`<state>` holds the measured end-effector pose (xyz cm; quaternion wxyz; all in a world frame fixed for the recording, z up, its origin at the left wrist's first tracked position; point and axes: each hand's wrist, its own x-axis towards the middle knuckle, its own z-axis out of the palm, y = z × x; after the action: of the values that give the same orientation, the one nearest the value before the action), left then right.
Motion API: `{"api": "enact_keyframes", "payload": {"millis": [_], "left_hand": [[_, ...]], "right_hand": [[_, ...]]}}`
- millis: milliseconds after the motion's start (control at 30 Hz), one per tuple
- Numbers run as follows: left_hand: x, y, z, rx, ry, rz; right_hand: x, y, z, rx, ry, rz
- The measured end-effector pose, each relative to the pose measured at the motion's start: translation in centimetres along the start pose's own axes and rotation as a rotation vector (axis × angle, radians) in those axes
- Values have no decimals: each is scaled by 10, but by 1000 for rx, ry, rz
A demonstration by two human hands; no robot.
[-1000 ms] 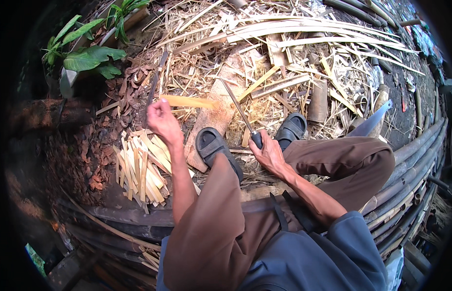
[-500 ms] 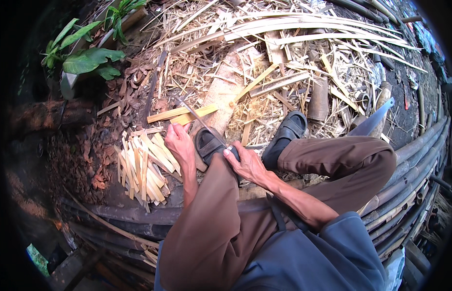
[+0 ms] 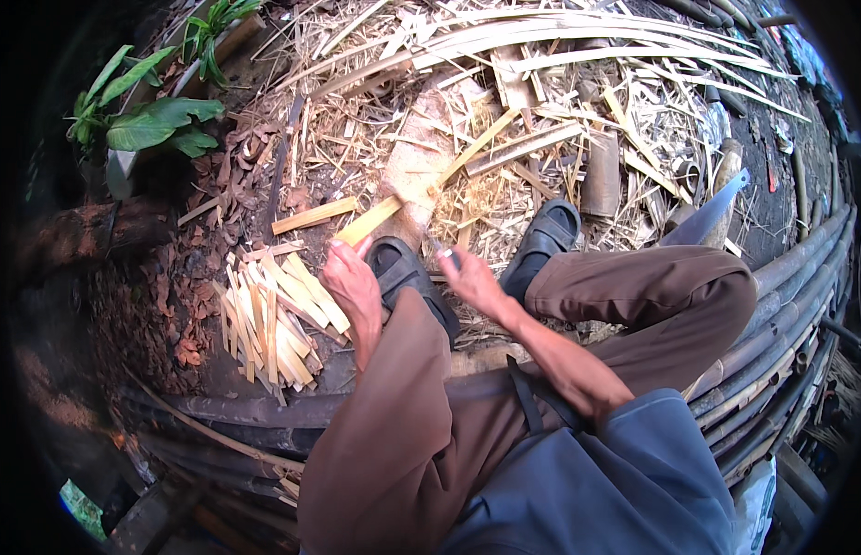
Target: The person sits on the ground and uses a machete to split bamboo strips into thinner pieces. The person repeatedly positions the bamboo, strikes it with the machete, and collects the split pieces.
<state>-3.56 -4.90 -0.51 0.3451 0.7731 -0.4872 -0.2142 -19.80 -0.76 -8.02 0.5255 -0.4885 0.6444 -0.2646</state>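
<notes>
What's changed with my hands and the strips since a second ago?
Your left hand moved rightward and closer to your body, still holding the yellow strip. Your right hand shifted left toward it, still gripping the knife, whose blade is now blurred. A short separate piece now lies left of that strip. The bundle of strips and saw stayed put.

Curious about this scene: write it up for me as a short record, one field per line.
Left hand: holding a flat yellow wooden strip
Right hand: gripping a dark-handled knife, blade blurred
Left of the left hand: a heap of short pale wooden strips
Footwear: dark strapped sandals
Right side: a bluish metal saw blade
Upper left: a green broad-leaved plant
</notes>
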Motion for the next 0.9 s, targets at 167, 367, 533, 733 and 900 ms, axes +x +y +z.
{"api": "enact_keyframes", "payload": {"millis": [167, 367, 533, 733, 900], "left_hand": [[8, -15, 2, -4, 10, 20], [12, -40, 0, -206, 14, 68], [3, -21, 3, 67, -49, 20], [16, -33, 3, -117, 47, 19], [25, -71, 62, -600, 187, 410]], "right_hand": [[-25, -20, -11, -155, -198, -185], [-11, -6, -9, -234, -199, 6], [9, 35, -12, -107, -131, 94], [-1, 53, -1, -117, -126, 55], [-2, 59, 1, -92, -118, 64]]}}
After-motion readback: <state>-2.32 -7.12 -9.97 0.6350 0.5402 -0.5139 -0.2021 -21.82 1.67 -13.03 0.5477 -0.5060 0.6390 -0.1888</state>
